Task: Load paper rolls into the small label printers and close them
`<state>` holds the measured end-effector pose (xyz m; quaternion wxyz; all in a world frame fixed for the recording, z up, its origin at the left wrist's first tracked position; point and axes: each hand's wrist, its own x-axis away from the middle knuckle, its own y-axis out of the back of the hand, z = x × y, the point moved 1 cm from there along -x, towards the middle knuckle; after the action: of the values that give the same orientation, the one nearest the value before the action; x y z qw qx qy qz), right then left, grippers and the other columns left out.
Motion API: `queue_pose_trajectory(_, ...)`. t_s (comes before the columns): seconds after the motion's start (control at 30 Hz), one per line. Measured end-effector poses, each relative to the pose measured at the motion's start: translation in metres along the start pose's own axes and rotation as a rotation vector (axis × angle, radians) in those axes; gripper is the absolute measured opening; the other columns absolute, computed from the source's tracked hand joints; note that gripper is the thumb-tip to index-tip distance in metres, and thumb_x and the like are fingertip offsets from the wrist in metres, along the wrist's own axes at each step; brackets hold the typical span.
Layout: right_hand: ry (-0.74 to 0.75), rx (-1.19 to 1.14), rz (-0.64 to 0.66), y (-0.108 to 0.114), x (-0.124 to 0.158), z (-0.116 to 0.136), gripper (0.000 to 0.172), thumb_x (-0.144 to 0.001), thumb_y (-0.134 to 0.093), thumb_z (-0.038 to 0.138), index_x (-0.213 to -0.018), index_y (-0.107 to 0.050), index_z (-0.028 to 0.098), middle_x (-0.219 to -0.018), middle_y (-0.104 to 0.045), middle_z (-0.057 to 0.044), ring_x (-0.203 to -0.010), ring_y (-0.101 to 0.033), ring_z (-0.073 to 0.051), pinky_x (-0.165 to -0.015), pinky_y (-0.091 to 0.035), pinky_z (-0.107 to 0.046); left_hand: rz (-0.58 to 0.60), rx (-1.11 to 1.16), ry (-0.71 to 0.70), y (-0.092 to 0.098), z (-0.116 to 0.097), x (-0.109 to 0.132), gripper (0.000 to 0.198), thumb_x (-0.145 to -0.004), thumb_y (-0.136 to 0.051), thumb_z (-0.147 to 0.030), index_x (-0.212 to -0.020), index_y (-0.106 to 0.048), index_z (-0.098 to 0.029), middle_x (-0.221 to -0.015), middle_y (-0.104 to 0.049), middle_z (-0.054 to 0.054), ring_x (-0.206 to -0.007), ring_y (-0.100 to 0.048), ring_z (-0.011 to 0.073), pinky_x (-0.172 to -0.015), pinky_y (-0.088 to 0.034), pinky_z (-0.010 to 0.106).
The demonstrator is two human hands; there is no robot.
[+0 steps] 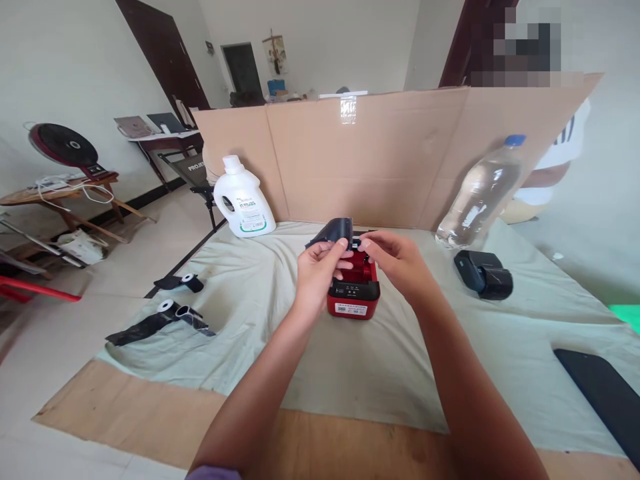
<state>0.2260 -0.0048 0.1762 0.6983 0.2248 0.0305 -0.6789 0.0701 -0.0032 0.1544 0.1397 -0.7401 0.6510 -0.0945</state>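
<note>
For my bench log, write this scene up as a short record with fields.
Left hand: holds a black roll
Right hand: fingertips beside the roll; grip unclear
Below the hands: red machine, top open
Left side: white jug, loose rolls with black film
Right side: clear bottle, black item, dark flat slab
Back: upright cardboard
Surface: pale cloth over wooden board

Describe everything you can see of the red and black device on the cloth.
The red and black device is a rounded-cornered box, apparently plastic. An open red hollow shows inside; its black front panel bears pale markings, and a white label, unreadable here, sits below. It stands upright on pale cloth. The left grip and right grip partly hide it; whether either touches it is unclear.
</note>
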Motion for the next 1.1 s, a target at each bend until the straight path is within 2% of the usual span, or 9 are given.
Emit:
queue_pose_trajectory(0.27, -0.019, -0.186, 0.047, -0.012, 0.0, -0.001, 0.033, -0.083, -0.07, 0.048, -0.102, -0.075, 0.021, -0.09, -0.074, -0.004, -0.086, -0.07, -0.021, -0.074, -0.058, -0.033, -0.006, 0.119, 0.011, -0.021, 0.014, 0.035, 0.042, -0.071, -0.081, -0.047, -0.091, -0.062, -0.016, -0.095, -0.076, 0.011, -0.083, -0.075, 0.0231, -0.044, -0.042, 0.019)
queue_pose_trajectory(0.33, -0.023, -0.176, 0.033, -0.009, -0.001, -0.002, 0.033, -0.083, -0.07, 0.047, -0.103, -0.075, 0.021, -0.091, -0.075, -0.004, -0.085, -0.069, -0.021, -0.074, -0.058, -0.033, 0.145, 0.098, 0.092, -0.025, 0.008, 0.05, 0.04, -0.074, -0.078, -0.044, -0.102, -0.066, -0.017, -0.105, -0.075, 0.012, -0.088, -0.075, 0.0243, -0.045, -0.044, 0.019)
queue_pose_trajectory(0.4, -0.035, -0.157, 0.008, -0.005, -0.003, -0.004, 0.033, -0.084, -0.068, 0.047, -0.102, -0.075, 0.021, -0.092, -0.075, -0.004, -0.081, -0.069, -0.02, -0.072, -0.057, -0.033, 0.386, 0.031, 0.186, -0.029, -0.001, 0.066, 0.041, -0.076, -0.078, -0.04, -0.11, -0.069, -0.019, -0.113, -0.073, 0.013, -0.085, -0.075, 0.024, -0.046, -0.046, 0.021)
queue_pose_trajectory(0.47, -0.053, -0.142, -0.004, 0.001, -0.006, -0.006, 0.033, -0.084, -0.068, 0.048, -0.102, -0.075, 0.021, -0.089, -0.074, -0.004, -0.073, -0.067, -0.018, -0.067, -0.056, -0.033, 0.511, -0.055, 0.179, -0.028, -0.012, 0.075, 0.037, -0.077, -0.078, -0.037, -0.109, -0.072, -0.019, -0.112, -0.074, 0.014, -0.076, -0.074, 0.0216, -0.051, -0.05, 0.024)
queue_pose_trajectory(0.5, -0.053, -0.136, 0.0, 0.004, -0.007, -0.007, 0.034, -0.084, -0.068, 0.048, -0.102, -0.075, 0.02, -0.087, -0.074, -0.004, -0.069, -0.065, -0.017, -0.064, -0.055, -0.032, 0.488, -0.1, 0.112, -0.025, -0.018, 0.075, 0.032, -0.078, -0.077, -0.036, -0.105, -0.074, -0.019, -0.109, -0.075, 0.013, -0.075, -0.073, 0.0205, -0.056, -0.053, 0.026)
queue_pose_trajectory(0.6, 0.012, -0.119, 0.055, 0.012, -0.008, -0.006, 0.034, -0.083, -0.071, 0.048, -0.102, -0.075, 0.02, -0.089, -0.073, -0.004, -0.068, -0.064, -0.016, -0.063, -0.055, -0.032, 0.208, -0.233, -0.207, -0.009, -0.03, 0.061, 0.021, -0.081, -0.074, -0.034, -0.1, -0.076, -0.025, -0.106, -0.075, 0.007, -0.092, -0.071, 0.0215, -0.076, -0.057, 0.032)
queue_pose_trajectory(0.7, 0.079, -0.084, 0.119, 0.014, -0.003, 0.001, 0.033, -0.083, -0.072, 0.046, -0.103, -0.074, 0.02, -0.095, -0.074, -0.005, -0.074, -0.066, -0.018, -0.067, -0.057, -0.035, 0.046, -0.337, -0.37, 0.006, -0.032, 0.038, 0.032, -0.075, -0.081, -0.03, -0.106, -0.074, -0.029, -0.11, -0.073, 0.004, -0.108, -0.066, 0.0237, -0.087, -0.055, 0.032)
queue_pose_trajectory(0.9, 0.175, 0.081, 0.135, 0.003, 0.008, 0.015, 0.028, -0.09, -0.065, 0.041, -0.111, -0.071, 0.024, -0.107, -0.072, -0.006, -0.093, -0.068, -0.023, -0.082, -0.058, -0.041, 0.165, -0.342, -0.22, 0.011, -0.024, 0.022, 0.037, -0.078, -0.077, -0.03, -0.114, -0.07, -0.025, -0.088, -0.075, 0.002, -0.081, -0.071, 0.0195, -0.067, -0.054, 0.025)
queue_pose_trajectory(1.1, 0.188, 0.152, 0.103, -0.001, 0.007, 0.011, 0.028, -0.09, -0.063, 0.035, -0.115, -0.068, 0.026, -0.109, -0.071, -0.006, -0.093, -0.067, -0.024, -0.081, -0.057, -0.042, 0.193, -0.257, -0.1, 0.012, -0.02, 0.02, 0.053, -0.074, -0.08, -0.028, -0.124, -0.063, -0.025, -0.081, -0.075, 0.001, -0.071, -0.071, 0.0178, -0.061, -0.053, 0.023)
